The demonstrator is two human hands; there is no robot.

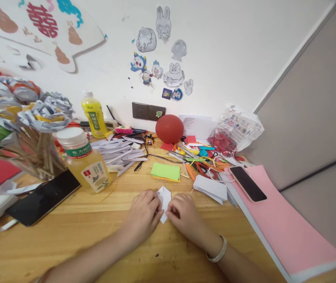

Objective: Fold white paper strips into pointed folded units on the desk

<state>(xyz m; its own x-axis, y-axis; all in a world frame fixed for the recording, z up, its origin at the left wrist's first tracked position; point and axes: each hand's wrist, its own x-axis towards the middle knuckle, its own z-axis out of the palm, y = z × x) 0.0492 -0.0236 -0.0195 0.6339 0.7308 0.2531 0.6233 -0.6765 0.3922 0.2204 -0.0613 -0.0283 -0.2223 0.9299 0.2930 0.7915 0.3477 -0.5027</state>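
Note:
Between my two hands is a small white sheet of folded paper (164,199), its corners folded in to a point at the near end. My left hand (146,211) grips its left edge, fingers curled. On the right edge my right hand (182,214) pinches the paper between thumb and fingers; a pale bracelet (217,249) is round that wrist. Just beyond lies a stack of green paper slips (165,171) with yellow ones beneath. To the right sits a stack of white paper slips (210,188).
At left stand a juice bottle (87,165), a yellow bottle (94,116), a black phone (45,196) and paper flowers (45,114). White strips (117,153), a red balloon (169,129) and scissors (207,171) lie behind. Another phone (248,184) rests on pink paper (285,220) at right.

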